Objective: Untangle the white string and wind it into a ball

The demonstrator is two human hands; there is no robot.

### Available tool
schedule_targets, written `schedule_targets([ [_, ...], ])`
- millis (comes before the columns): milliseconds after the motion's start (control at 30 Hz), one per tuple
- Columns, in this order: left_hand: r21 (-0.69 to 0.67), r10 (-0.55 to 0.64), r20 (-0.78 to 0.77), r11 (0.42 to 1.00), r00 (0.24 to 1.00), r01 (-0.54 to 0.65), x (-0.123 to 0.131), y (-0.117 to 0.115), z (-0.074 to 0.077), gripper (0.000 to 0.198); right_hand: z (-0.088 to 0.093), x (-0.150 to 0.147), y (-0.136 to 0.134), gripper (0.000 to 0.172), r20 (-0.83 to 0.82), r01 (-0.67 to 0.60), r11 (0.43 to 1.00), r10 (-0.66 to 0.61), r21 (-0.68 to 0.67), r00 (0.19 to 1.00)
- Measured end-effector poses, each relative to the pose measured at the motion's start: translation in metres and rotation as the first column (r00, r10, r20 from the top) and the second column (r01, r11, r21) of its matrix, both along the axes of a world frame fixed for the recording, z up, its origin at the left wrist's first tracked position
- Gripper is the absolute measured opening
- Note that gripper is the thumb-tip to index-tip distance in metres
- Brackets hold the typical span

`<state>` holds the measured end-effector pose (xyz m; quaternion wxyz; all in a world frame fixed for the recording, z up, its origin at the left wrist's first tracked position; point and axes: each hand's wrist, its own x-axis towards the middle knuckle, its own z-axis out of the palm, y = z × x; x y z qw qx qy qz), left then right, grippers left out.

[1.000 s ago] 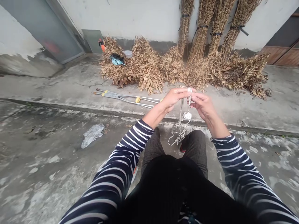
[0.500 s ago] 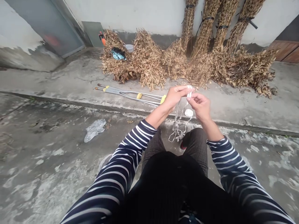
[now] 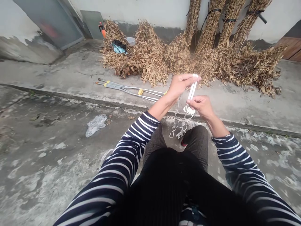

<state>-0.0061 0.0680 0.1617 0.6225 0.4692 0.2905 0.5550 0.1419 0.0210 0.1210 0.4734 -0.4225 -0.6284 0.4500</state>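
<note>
A flat white strip (image 3: 192,91) is stretched between my hands, its two strands side by side. My left hand (image 3: 179,86) pinches the upper end between thumb and fingers. Lower and to the right, my right hand (image 3: 202,105) pinches the strip's other end. Just below the right fingertips hangs a small white roll (image 3: 189,110), partly covered by them. Thin white cord (image 3: 181,133) dangles in a loose tangle beneath, above the ground between my knees.
Crutches with yellow pads (image 3: 140,91) lie on the concrete ledge. Behind them are dry plant heaps (image 3: 150,53) and tied upright bundles (image 3: 210,25) against the wall. A crumpled clear plastic bag (image 3: 96,125) is on the lower ground. The ledge's edge (image 3: 70,99) crosses ahead of my feet.
My hands have moved apart, the left upward and the right slightly down, so a longer length of white strip shows between them. The roll now sits against my right fingers.
</note>
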Motion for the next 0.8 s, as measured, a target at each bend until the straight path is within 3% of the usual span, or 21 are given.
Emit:
schedule_targets([
  [233, 0.046, 0.028, 0.022, 0.998, 0.999, -0.029, -0.006, 0.007, 0.02, 0.016, 0.0, -0.008, -0.007, 0.054, 0.061, -0.122, 0.987, 0.129, -0.106, 0.99],
  [367, 0.023, 0.011, 0.026, 1.0, 1.0, -0.012, -0.01, 0.005, 0.021, 0.013, -0.008, -0.009, -0.006, 0.054, 0.1, -0.107, 0.987, 0.119, -0.117, 0.988],
  [433, -0.011, 0.018, 0.026, 1.0, 0.999, -0.017, -0.012, 0.004, 0.019, 0.016, -0.015, -0.007, -0.001, 0.051, 0.142, -0.043, 0.994, 0.057, -0.095, 0.988],
  [500, -0.045, 0.07, 0.044, 0.997, 0.997, -0.068, -0.014, 0.002, 0.017, 0.022, -0.025, -0.002, 0.006, 0.046, 0.266, 0.098, 0.994, -0.085, -0.037, 0.96],
  [567, -0.065, 0.156, 0.081, 0.986, 0.984, -0.151, -0.018, 0.001, 0.019, 0.027, -0.039, 0.006, 0.014, 0.042, 0.476, 0.264, 0.962, -0.263, 0.068, 0.839],
  [633, -0.065, 0.239, 0.122, 0.97, 0.963, -0.232, -0.024, 0.001, 0.023, 0.03, -0.058, 0.018, 0.021, 0.042, 0.665, 0.354, 0.925, -0.353, 0.14, 0.658],
  [667, -0.062, 0.267, 0.136, 0.963, 0.954, -0.261, -0.028, 0.002, 0.026, 0.031, -0.068, 0.026, 0.024, 0.041, 0.71, 0.377, 0.919, -0.34, 0.113, 0.616],
  [800, -0.041, 0.341, 0.14, 0.94, 0.93, -0.339, -0.052, 0.01, 0.031, 0.032, -0.102, 0.072, 0.03, 0.034, 0.7, 0.541, 0.84, -0.361, -0.043, 0.616],
])
